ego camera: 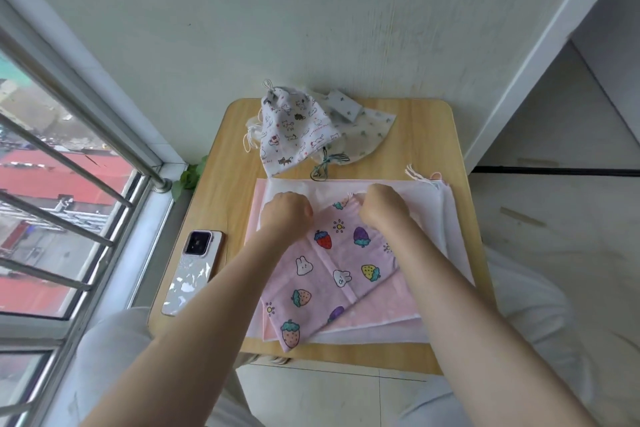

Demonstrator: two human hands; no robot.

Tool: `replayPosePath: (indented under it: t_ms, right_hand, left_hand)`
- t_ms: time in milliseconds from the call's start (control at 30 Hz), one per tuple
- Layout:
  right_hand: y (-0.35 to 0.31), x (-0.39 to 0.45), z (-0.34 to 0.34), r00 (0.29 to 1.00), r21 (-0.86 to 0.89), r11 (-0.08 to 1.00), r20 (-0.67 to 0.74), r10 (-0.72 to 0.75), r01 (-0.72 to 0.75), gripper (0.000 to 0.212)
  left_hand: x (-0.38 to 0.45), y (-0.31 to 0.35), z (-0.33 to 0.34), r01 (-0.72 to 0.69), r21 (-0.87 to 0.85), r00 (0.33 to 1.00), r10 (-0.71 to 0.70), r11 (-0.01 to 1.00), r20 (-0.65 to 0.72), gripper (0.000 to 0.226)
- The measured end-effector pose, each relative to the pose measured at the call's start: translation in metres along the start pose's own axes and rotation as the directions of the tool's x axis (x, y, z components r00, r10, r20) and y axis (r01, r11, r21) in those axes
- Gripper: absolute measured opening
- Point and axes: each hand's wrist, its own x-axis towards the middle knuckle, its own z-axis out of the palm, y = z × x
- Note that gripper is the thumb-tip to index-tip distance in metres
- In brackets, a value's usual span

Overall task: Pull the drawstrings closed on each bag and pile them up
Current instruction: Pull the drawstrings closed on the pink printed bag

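Note:
A pink bag [332,274] printed with strawberries and rabbits lies tilted on top of a stack of flat white and pink bags [446,218] on the small wooden table [235,135]. My left hand [285,210] and my right hand [382,204] are both curled at the bag's gathered top edge, one on each side; the cords themselves are hidden under my fingers. At the back of the table sits a pile of cinched bags: a white one with cartoon cats [294,130] on a white one with small green prints [367,135].
A phone [194,270] in a shiny case lies on the table's left side. A window with metal bars [69,163] runs along the left, a wall behind the table. Green leaves [188,177] poke up by the table's left edge. My knees flank the table.

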Motion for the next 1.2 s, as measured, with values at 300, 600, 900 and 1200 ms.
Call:
replayPosePath:
  t_ms: [300,600,900,1200]
  right_hand:
    - [-0.017,-0.018,-0.013,0.920,0.199,0.898,-0.093,-0.381,0.392,0.017]
    - [-0.055,-0.036,0.001,0.863,0.203,0.840,-0.156,-0.480,0.504,0.005]
    - [-0.041,-0.043,0.012,0.881,0.200,0.859,-0.163,-0.445,0.471,0.017]
    - [-0.047,-0.051,0.027,0.832,0.111,0.834,-0.213,-0.512,0.541,0.011]
  left_hand:
    - [-0.017,0.006,-0.004,-0.152,-0.142,0.978,0.128,0.978,-0.168,0.046]
    - [-0.035,-0.017,-0.015,-0.140,-0.341,0.870,-0.049,0.930,-0.491,0.018]
    - [-0.060,-0.025,-0.012,-0.044,-0.831,0.988,-0.097,0.554,-0.117,0.023]
    - [-0.062,-0.019,-0.011,0.015,-0.838,0.977,-0.186,0.546,-0.104,0.007]
